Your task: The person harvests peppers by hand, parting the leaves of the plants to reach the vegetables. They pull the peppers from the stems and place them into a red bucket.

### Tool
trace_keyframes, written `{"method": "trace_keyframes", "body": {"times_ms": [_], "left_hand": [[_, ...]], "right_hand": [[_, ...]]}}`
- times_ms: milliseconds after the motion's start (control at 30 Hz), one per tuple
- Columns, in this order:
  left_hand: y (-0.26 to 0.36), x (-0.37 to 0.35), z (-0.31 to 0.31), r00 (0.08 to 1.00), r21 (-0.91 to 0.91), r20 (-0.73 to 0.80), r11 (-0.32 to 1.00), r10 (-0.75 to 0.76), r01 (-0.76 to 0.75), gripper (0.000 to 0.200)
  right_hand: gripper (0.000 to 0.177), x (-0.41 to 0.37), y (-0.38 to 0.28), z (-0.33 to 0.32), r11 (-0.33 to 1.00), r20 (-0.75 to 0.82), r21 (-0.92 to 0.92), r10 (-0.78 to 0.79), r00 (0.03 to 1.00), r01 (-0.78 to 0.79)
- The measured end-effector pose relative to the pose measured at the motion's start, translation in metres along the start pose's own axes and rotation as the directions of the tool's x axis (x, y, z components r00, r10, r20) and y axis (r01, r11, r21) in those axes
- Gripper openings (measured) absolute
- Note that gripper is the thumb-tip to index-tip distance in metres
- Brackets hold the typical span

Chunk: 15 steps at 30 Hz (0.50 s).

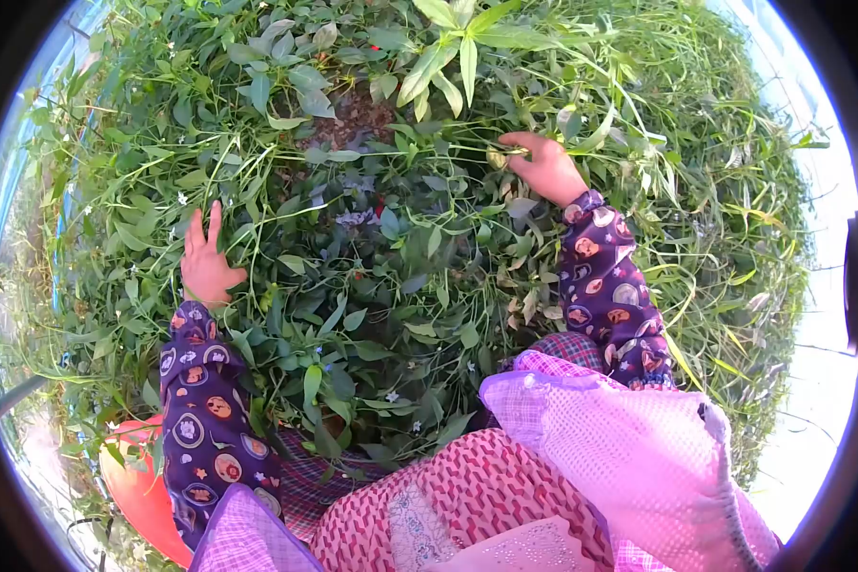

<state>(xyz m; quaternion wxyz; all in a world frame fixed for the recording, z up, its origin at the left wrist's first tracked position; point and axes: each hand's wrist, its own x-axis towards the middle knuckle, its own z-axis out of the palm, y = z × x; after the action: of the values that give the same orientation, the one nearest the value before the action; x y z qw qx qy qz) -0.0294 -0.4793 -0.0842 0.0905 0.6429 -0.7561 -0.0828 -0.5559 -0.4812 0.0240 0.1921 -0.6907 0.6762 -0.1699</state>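
A dense bed of leafy green plants [381,329] with small white flowers spreads in front of me. My left hand [210,267] rests among the leaves on the left, its fingers stretched apart and nothing held in it. On the upper right, my right hand [551,173] has thumb and forefinger closed around thin green stems [467,147]. A pale yellow-green bit [497,158] shows right at those fingertips. Between my hands, a small red spot [379,206] shows through the shaded foliage. The other fingers of my right hand are hidden.
An orange-red rounded container [143,491] stands at the lower left beside my sleeve. Brown soil [357,119] shows between the plants. Tall grass [725,257] grows thickly on the right. A broad-leaved shoot [462,43] rises at the top. Pink cloth [629,439] hangs over my lap.
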Motion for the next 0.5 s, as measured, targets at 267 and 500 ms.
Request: {"method": "trace_keyframes", "body": {"times_ms": [267, 500], "left_hand": [[0.002, 0.000, 0.000, 1.000, 0.008, 0.013, 1.000, -0.015, 0.015, 0.122], [-0.002, 0.000, 0.000, 1.000, 0.000, 0.021, 1.000, -0.004, 0.004, 0.127]], "right_hand": [[0.024, 0.068, -0.083, 0.021, 0.892, 0.139, 0.452, -0.075, 0.987, 0.004], [0.029, 0.176, -0.019, 0.113, 0.807, 0.216, -0.585, 0.061, 0.975, 0.079]]}}
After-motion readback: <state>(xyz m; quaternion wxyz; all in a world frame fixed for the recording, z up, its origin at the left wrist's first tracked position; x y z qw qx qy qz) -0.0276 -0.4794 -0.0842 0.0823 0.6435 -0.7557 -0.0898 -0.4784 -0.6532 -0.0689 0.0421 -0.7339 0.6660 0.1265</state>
